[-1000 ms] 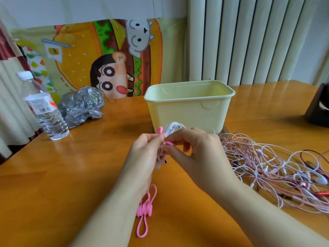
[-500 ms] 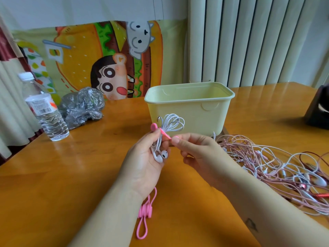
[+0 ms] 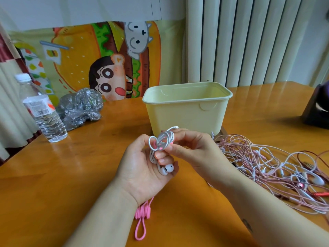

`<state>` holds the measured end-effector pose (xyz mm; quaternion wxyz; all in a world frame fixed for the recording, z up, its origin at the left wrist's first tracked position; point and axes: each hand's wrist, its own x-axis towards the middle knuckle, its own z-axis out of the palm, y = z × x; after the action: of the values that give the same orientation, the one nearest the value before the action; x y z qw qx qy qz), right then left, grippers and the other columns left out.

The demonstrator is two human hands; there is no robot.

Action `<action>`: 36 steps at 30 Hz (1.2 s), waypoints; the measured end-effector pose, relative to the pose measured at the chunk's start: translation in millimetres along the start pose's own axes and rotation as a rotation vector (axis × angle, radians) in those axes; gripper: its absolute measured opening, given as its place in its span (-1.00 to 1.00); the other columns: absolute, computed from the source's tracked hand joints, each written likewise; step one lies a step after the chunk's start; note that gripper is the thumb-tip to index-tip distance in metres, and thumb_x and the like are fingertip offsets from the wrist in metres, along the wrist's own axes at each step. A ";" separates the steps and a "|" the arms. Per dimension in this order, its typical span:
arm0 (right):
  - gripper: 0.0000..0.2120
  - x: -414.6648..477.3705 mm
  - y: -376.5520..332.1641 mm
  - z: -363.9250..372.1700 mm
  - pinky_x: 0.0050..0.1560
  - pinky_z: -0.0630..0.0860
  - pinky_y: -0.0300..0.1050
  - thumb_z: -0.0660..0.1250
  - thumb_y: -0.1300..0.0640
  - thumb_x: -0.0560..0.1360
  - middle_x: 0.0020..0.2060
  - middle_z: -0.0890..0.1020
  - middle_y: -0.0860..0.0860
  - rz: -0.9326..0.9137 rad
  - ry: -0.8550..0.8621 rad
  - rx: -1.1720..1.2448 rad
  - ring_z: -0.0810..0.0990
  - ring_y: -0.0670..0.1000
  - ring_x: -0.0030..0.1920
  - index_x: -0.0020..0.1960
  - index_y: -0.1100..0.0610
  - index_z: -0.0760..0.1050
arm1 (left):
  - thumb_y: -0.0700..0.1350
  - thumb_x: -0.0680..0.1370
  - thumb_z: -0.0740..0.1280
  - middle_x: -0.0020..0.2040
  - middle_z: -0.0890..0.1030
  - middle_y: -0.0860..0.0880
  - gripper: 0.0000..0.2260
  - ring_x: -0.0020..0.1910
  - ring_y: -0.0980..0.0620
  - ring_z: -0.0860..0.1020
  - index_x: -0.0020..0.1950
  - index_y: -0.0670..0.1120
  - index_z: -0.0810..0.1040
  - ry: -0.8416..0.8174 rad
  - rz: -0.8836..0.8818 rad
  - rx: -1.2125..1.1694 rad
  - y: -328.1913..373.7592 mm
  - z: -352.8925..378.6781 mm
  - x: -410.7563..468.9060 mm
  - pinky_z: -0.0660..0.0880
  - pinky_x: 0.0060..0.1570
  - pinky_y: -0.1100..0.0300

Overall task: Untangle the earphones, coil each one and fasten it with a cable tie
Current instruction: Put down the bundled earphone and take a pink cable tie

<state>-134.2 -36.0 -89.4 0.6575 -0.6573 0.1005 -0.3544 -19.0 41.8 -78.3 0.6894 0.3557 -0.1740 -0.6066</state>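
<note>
Orange wooden table (image 3: 53, 175) with a cartoon cloth behind: two hands finishing a coil of white earphones.

Above the table, in front of the pale yellow tub (image 3: 187, 111), the left hand (image 3: 142, 168) lies palm up, its fingers curled over the white earphones (image 3: 162, 141), whose two earbuds poke out near the little finger. The right hand (image 3: 194, 150) pinches the top of the coil between thumb and fingertips, where a pink cable tie (image 3: 161, 148) shows; whether it is fastened is hard to tell. Spare pink ties (image 3: 141, 213) lie bunched on the table under the left wrist. To the right sprawls the tangle of pink and white earphones (image 3: 277, 168), just beside the tub. A water bottle (image 3: 42, 113) and a crumpled plastic bag (image 3: 80, 107) sit far left.
</note>
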 end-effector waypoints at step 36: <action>-0.66 5.2 -12.3 -11.8 -0.13 0.57 -0.18 0.47 0.25 0.30 -0.19 0.71 0.10 0.035 0.151 -0.047 0.67 0.04 -0.23 0.04 0.15 0.49 | -0.06 0.44 0.33 -0.12 0.67 0.03 -0.77 -0.14 0.12 0.64 0.07 -0.05 0.60 0.023 0.408 0.568 -8.7 -5.8 7.4 0.55 -0.12 0.13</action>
<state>-141.6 -47.0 -77.5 0.6385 -0.6420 0.1696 -0.3891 -19.8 36.2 -89.7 0.6717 0.4982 -0.3954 -0.3797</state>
